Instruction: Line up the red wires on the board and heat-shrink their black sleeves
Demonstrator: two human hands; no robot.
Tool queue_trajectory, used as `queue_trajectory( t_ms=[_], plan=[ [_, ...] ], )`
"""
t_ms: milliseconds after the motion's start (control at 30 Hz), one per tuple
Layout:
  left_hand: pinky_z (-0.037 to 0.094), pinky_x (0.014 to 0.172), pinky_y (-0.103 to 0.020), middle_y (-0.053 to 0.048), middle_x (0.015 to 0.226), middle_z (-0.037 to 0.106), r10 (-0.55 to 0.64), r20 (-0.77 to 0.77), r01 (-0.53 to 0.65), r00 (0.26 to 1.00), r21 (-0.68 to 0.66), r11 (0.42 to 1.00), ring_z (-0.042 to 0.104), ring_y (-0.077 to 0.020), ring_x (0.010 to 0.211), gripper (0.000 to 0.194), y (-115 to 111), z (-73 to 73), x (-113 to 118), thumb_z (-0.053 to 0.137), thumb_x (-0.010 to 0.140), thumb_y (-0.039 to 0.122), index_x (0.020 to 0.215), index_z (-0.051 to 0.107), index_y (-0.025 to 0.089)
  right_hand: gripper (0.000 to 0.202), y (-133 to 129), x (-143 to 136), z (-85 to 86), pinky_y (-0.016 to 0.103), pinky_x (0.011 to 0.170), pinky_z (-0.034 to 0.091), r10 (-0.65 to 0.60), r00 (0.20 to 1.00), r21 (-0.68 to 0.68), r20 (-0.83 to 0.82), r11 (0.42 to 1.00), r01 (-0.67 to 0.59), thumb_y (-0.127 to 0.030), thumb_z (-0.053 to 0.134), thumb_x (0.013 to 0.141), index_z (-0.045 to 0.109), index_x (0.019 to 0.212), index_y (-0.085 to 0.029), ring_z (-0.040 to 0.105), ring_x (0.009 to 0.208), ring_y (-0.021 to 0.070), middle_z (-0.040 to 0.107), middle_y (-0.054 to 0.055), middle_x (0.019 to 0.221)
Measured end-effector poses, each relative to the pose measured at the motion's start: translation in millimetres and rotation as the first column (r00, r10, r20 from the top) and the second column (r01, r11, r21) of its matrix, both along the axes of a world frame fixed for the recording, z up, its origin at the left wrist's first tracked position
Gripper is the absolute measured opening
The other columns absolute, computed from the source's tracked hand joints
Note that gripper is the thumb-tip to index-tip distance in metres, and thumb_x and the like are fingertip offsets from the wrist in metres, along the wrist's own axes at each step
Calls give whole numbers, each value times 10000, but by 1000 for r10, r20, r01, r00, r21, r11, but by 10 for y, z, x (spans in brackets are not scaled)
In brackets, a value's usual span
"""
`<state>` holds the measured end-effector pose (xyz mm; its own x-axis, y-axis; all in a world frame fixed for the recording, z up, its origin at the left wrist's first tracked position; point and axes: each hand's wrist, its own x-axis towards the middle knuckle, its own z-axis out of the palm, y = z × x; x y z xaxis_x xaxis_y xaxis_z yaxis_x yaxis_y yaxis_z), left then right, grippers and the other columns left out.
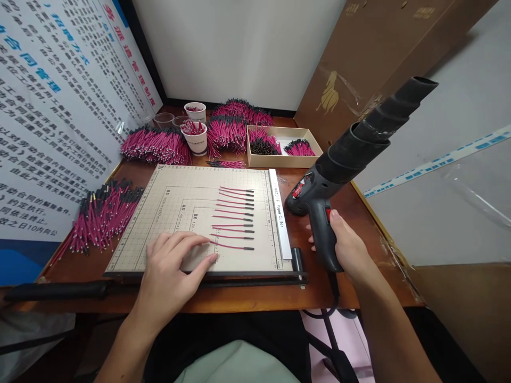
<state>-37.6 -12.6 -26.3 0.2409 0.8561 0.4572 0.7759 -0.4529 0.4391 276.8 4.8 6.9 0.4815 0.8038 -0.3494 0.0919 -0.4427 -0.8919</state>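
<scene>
My right hand (348, 244) is wrapped round the handle of a black heat gun (325, 213), thumb beside its red switch. The gun's stepped nozzle points up and away to the right. On the paper cutter (191, 178), several short red wires (233, 217) with black sleeves at their right ends lie in a spaced column. My left hand (175, 266) rests over the cutter board with thumb and fingers apart. Its index fingertip is at the left end of the nearest wire; whether it touches is hard to tell.
Piles of red wires (155, 146) lie behind the cutter, and another bundle (106, 213) is at its left. Two paper cups (195, 142) hold wires. A shallow cardboard box (285, 160) contains more. The cutter's black handle (56, 290) runs along the front edge. A brown carton (343, 69) stands right.
</scene>
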Motion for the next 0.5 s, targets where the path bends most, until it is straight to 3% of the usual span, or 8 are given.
queue_trajectory(
  t_ms=[200, 300, 333, 400, 500],
  plan=[
    [409, 867, -415, -33, 990, 729, 1, 0, -1, 1000, 7, 1000, 594, -274, 940, 134, 0, -5, -7, 639, 1020, 379, 1047, 650, 248, 809, -21, 37, 1, 352, 580, 570, -56, 995, 80, 81, 996, 50, -926, 688, 534, 669, 900, -205, 663, 702, 205, 747, 106, 954],
    [406, 875, -408, -22, 1002, 734, -3, 9, 3, 1000, -10, 1000, 601, -268, 950, 113, 5, -1, -7, 665, 1004, 350, 1053, 652, 250, 787, -7, 36, 150, 300, 653, 537, -217, 963, 246, 158, 953, 174, -874, 688, 548, 594, 975, -219, 645, 824, 167, 694, 97, 1086],
    [403, 877, -404, -16, 1006, 735, -5, 13, 6, 1000, -20, 1000, 605, -263, 949, 103, 7, 1, -6, 678, 995, 333, 1051, 651, 250, 777, 4, 24, 214, 302, 661, 529, -254, 954, 297, 160, 934, 199, -883, 636, 573, 561, 971, -220, 630, 807, 157, 679, 91, 1049],
    [397, 883, -398, -7, 1012, 737, -5, 22, 6, 1000, -38, 999, 615, -253, 951, 100, 10, 7, -4, 701, 977, 295, 1049, 650, 247, 744, 36, -6, 320, 333, 664, 527, -267, 952, 347, 146, 915, 204, -904, 516, 608, 523, 900, -220, 591, 715, 149, 641, 68, 890],
    [391, 885, -391, -3, 1013, 734, 8, 33, -6, 999, -46, 999, 626, -246, 955, 122, 10, 21, 6, 730, 946, 245, 1040, 653, 239, 711, 93, -5, 325, 396, 796, 551, -271, 942, 348, 198, 918, 190, -864, 599, 562, 529, 854, -219, 597, 748, 157, 638, 66, 890]
  ],
)
